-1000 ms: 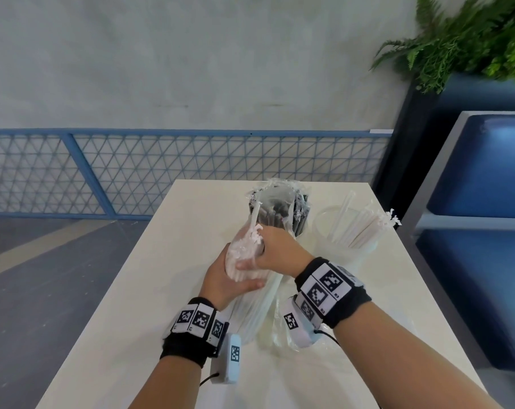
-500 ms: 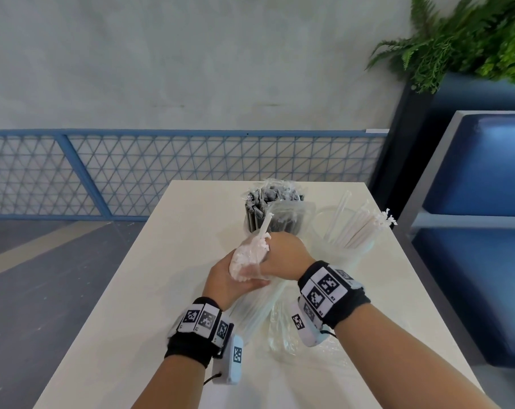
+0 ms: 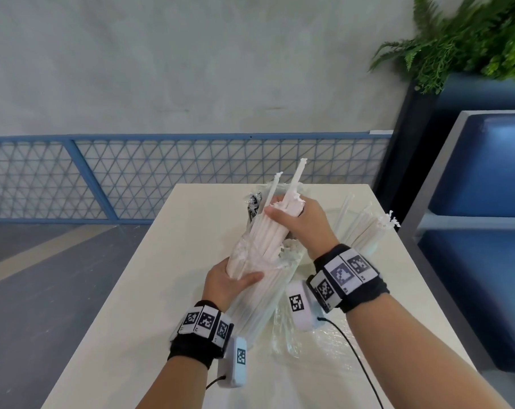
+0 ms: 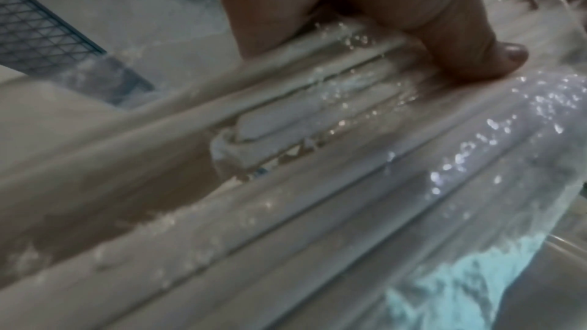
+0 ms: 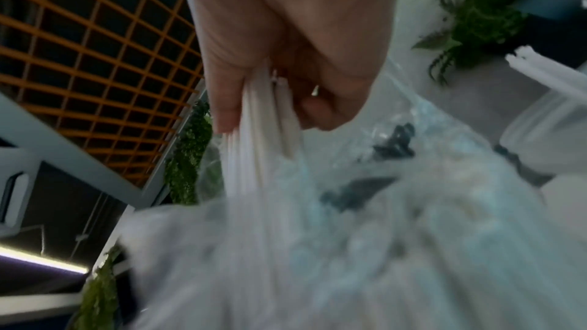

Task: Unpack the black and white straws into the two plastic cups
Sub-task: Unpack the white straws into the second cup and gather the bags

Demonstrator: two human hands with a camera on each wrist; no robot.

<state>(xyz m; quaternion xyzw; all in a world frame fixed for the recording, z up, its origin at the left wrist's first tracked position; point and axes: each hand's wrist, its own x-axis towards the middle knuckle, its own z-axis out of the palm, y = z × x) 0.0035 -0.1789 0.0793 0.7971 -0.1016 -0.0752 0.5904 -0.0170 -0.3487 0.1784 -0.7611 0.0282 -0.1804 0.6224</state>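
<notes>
My right hand [image 3: 291, 219] grips a bunch of white straws [image 3: 268, 231] near their upper ends, half drawn out of a clear plastic bag [image 3: 256, 296]. My left hand [image 3: 232, 278] holds that bag round its middle, thumb across the front. In the right wrist view the fingers [image 5: 222, 99] close round the white straws [image 5: 254, 139]. The left wrist view shows my thumb [image 4: 444, 49] pressing the bag of straws [image 4: 317, 159]. Behind my hands stands a cup of black straws [image 3: 254, 206], mostly hidden. A clear cup [image 3: 365, 243] at the right holds white straws [image 3: 368, 228].
The cream table [image 3: 167, 276] runs away from me, with an open floor drop along its left edge. Crumpled clear wrapping [image 3: 309, 349] lies on the table near my right wrist. A blue seat [image 3: 480, 172] and a plant [image 3: 457, 42] stand to the right.
My right hand has lifted up and away with a bunch of white straws, pulling them part way out of the bag. My left hand has slid lower on the bag.
</notes>
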